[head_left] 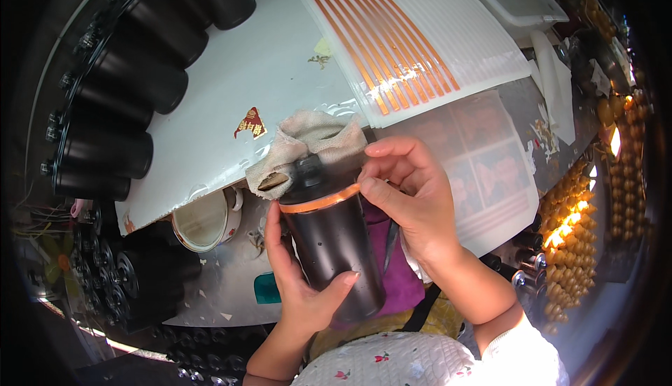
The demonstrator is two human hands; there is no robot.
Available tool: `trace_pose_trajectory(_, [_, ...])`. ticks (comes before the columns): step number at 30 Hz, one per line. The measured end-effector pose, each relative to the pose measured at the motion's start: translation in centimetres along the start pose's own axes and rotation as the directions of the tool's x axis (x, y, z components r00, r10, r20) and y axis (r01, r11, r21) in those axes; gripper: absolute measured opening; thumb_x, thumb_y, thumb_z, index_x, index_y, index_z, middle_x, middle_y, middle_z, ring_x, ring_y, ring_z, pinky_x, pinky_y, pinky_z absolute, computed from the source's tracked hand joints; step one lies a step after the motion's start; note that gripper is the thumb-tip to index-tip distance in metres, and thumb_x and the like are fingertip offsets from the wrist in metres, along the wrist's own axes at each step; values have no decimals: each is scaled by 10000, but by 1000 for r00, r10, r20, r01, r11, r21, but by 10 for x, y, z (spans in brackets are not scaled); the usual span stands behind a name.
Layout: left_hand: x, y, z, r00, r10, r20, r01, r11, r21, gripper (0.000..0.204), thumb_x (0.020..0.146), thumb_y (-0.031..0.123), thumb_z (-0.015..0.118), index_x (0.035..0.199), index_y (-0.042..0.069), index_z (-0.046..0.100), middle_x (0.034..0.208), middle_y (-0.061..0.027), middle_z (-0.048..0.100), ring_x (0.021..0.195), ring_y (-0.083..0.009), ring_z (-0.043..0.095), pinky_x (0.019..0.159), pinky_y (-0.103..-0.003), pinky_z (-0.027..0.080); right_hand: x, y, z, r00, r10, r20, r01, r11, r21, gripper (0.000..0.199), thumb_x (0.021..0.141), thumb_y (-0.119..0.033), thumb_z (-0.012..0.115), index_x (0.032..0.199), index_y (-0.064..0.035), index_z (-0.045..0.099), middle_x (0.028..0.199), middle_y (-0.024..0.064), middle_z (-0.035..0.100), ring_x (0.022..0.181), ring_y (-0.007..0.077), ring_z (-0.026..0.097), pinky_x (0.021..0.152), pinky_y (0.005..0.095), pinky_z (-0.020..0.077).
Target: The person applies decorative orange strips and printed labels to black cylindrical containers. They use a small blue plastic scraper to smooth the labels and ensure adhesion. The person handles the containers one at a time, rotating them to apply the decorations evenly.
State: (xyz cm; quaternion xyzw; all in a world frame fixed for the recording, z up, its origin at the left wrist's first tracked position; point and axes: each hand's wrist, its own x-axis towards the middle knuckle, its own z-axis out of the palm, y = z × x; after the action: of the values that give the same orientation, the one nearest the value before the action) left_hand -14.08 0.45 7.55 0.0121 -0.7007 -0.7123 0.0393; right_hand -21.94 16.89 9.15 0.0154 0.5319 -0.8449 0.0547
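A matte-black cylindrical container (332, 253) is at the view's centre, clasped in the grip of the left hand (306, 298). A glossy copper-coloured strip (319, 202) crosses its upper part. The right hand (416, 197), at 2 o'clock, touches the strip's end; whether its grip pinches cannot be told. A beige fabric cloth (281, 149) lies at 12 o'clock.
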Motion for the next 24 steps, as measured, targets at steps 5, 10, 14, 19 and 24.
trace_pose_trajectory(5, [2,1,2,999,50,1,-50,998,37,1210,733,230,850,1582,-7,21,1530,-195,255,1379,-299,374,1120,-429,350,1,-4,0,1000,-1,5,1,1000,3,302,903,-42,709,1172,-73,575,931,-15,657,806,30,584,669,190,430])
trace_pose_trajectory(10, [-2,-7,-7,996,89,16,-90,968,233,1217,711,261,857,1588,-8,57,1462,-168,281,1333,-285,409,1096,-420,372,0,-3,-1,1000,1,-2,-1,1000,27,315,910,-39,698,1190,-72,559,929,-12,654,803,30,579,676,195,428])
trace_pose_trajectory(14, [-2,-6,-3,996,81,-35,-74,984,159,1217,699,282,865,1585,-15,85,1411,-157,307,1308,-281,427,1082,-415,383,1,-2,-2,1000,17,8,-17,1000,24,320,913,-34,691,1199,-68,552,933,-6,654,816,36,583,688,201,435])
trace_pose_trajectory(19, [-5,-6,-2,994,83,-66,-69,979,191,1193,697,286,869,1569,-48,127,1414,-182,337,1304,-292,430,1083,-415,381,-1,-2,-1,998,60,3,-60,994,91,312,928,-22,663,1215,-40,540,976,31,658,893,71,607,787,226,491])
trace_pose_trajectory(24, [-8,-5,-3,976,200,-90,-155,917,367,1135,693,310,864,1530,-96,213,1422,-218,404,1223,-306,447,1033,-410,370,-4,-8,1,987,163,14,-162,966,200,336,925,-5,657,1234,-36,526,1029,59,656,949,94,613,823,238,505])
